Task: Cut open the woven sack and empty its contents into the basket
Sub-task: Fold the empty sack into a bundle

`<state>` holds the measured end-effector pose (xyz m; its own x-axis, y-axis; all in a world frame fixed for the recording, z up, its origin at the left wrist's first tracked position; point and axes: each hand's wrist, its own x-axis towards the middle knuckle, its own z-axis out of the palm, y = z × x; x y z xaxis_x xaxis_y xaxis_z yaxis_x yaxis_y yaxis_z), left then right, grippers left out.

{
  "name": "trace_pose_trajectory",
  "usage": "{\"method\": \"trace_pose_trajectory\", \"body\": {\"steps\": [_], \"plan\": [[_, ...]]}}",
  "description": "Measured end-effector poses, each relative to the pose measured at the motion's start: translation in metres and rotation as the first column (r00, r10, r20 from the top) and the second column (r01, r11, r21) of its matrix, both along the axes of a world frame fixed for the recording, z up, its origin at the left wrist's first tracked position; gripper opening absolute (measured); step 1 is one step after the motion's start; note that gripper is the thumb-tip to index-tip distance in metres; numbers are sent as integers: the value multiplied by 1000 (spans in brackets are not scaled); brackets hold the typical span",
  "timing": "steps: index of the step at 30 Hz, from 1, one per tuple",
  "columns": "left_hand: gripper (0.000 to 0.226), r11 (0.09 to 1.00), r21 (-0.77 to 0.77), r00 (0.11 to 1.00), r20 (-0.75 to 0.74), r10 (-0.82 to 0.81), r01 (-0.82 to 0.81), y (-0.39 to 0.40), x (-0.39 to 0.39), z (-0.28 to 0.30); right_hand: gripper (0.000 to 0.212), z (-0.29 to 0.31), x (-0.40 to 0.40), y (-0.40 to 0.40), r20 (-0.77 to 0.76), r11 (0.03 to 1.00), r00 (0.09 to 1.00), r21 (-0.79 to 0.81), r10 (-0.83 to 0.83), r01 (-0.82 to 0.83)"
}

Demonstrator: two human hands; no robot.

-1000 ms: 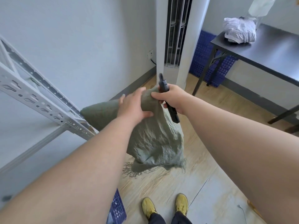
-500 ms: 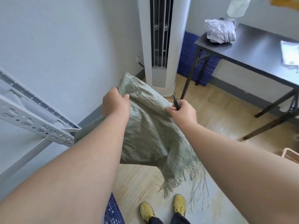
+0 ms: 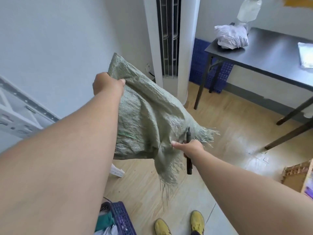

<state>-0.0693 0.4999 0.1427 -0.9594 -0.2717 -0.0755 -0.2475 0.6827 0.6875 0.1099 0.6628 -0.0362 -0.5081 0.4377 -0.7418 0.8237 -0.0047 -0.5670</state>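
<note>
The woven sack (image 3: 144, 119), grey-green and crumpled, hangs in the air above the wooden floor (image 3: 220, 141), held between both hands. The left hand (image 3: 108, 85) grips its upper end, fingers curled over a bunched fold, with a corner of the sack sticking up above the knuckles. The right hand (image 3: 188, 147) holds the lower end, where the cloth is cut open and frayed threads (image 3: 166, 177) trail down. Its thumb presses into the fabric while the curled fingers are clamped round a slim dark cutting tool (image 3: 188, 150) (the blade end points up past the fist, the handle end down past the wrist). The sack slants from upper left down to lower right between the two grips.

The blue basket (image 3: 122, 217) sits on the floor at the bottom edge of the view, just beside the left forearm, with green and white cloth (image 3: 105, 223) showing inside it. Two yellow shoes (image 3: 179, 223) stand on the floor right of it.

Behind the sack a white standing air conditioner (image 3: 184, 48) rises against the wall. A dark table (image 3: 271, 60) stands to its right, carrying a crumpled white bag (image 3: 231, 37) near its left corner, with a blue crate (image 3: 199, 65) under it against the wall. A grey metal rack (image 3: 15, 114) shows at the left edge, and a wooden box (image 3: 298, 177) at the right edge.
</note>
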Motion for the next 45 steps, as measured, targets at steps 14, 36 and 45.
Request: {"method": "trace_pose_trajectory", "body": {"steps": [14,36,45], "plan": [[54,971,154,983,34,180,-183,-10,5,39,58,9,-6,-39,19,989,989,28,146,-147],[23,795,-459,908,70,-413,398,-33,31,-38,41,60,-31,-21,-434,976,899,164,-56,140],[46,647,-365,737,216,-641,669,-22,53,-59,27,96,-73,-45,-608,979,771,181,190,-99]]}}
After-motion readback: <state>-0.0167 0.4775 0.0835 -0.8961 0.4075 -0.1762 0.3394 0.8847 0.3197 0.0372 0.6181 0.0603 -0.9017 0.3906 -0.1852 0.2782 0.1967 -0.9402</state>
